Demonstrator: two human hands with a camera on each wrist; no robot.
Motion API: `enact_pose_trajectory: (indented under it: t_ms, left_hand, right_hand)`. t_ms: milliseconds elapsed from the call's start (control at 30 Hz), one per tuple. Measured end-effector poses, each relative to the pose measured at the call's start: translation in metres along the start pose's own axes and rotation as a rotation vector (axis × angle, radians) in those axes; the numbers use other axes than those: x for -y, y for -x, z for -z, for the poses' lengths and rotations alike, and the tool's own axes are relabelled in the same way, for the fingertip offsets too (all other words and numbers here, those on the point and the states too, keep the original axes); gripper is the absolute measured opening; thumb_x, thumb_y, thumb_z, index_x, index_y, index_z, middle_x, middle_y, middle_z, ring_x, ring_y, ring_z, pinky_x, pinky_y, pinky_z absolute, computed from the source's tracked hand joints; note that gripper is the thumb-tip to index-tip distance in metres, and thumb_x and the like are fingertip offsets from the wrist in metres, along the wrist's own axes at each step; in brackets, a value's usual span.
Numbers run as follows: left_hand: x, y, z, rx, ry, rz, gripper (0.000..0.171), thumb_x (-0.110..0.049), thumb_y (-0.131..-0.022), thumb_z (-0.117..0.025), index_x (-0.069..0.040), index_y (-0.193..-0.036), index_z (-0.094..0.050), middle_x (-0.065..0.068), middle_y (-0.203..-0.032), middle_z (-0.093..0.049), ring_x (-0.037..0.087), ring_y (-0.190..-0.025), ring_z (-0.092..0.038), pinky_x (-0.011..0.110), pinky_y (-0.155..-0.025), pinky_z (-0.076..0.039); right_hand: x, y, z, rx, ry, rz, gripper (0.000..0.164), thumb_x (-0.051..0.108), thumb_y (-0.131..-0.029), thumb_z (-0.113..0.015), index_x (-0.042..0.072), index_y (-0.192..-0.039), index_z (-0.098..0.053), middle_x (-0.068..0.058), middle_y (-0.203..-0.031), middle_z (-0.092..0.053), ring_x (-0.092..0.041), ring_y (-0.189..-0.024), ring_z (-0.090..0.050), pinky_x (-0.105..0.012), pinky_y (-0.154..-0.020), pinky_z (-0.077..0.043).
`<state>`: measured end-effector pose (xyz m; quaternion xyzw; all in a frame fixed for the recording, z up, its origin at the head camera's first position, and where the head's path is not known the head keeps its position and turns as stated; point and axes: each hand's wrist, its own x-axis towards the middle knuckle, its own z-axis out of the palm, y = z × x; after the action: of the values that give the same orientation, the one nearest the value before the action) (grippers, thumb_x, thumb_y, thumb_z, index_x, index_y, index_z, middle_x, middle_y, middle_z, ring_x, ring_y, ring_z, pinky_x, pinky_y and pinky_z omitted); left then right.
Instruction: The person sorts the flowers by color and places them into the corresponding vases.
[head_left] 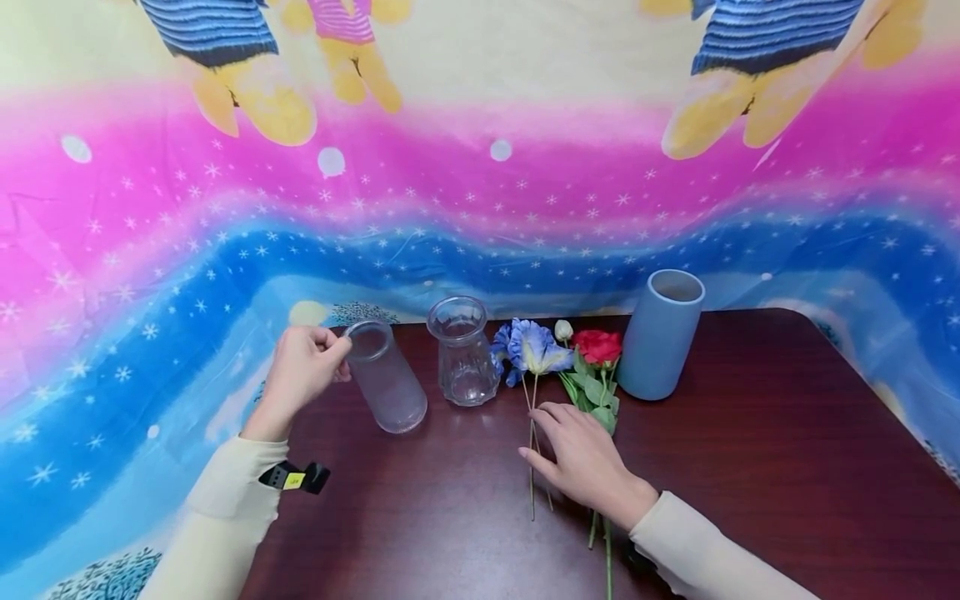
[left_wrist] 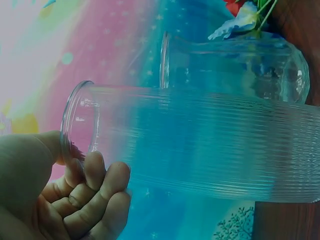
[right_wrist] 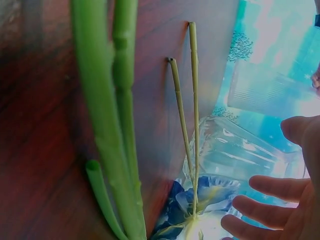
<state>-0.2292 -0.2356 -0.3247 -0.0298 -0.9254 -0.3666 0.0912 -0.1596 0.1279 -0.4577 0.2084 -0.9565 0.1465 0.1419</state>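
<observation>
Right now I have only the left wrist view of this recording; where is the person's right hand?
Observer: The bare, cream-sleeved right hand is over the smooth green flower stems.
Operator: Does its grip hold any stem?
Observer: None that I see; the right wrist view shows its fingers apart from the thin tan stems.
Operator: What stands right of the red, leafy flower?
Observer: A tall, opaque, grey-blue vase, upright on the dark red-brown table.
</observation>
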Motion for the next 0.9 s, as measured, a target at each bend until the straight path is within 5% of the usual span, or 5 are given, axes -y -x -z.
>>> enact_pose_trajectory:
  t_ms: [267, 900]
  left_hand:
    - [-0.002, 0.014, -0.007, 0.037, 0.005, -0.030, 0.032, -0.016, -0.096, -0.056, -0.004, -0.070, -0.069, 0.004, -0.059, -0.069, 0.015, -0.047, -0.058, 0.026, -0.046, -0.040]
    - [0.008, 0.030, -0.021, 0.084, 0.041, -0.056, 0.034, -0.017, -0.098, -0.060, -0.006, -0.066, -0.069, 0.003, -0.057, -0.067, 0.015, -0.057, -0.068, 0.026, -0.054, -0.047]
  right_hand:
    - [-0.003, 0.006, 0.002, 0.005, -0.008, -0.003, 0.056, 0.051, -0.091, -0.069, 0.012, -0.130, -0.066, -0.008, -0.128, -0.067, -0.027, -0.121, -0.063, -0.051, -0.100, -0.052]
    - [-0.012, 0.011, -0.001, -0.015, -0.009, -0.018, 0.050, 0.049, -0.089, -0.072, 0.012, -0.122, -0.069, -0.006, -0.121, -0.069, -0.026, -0.116, -0.066, -0.048, -0.097, -0.054]
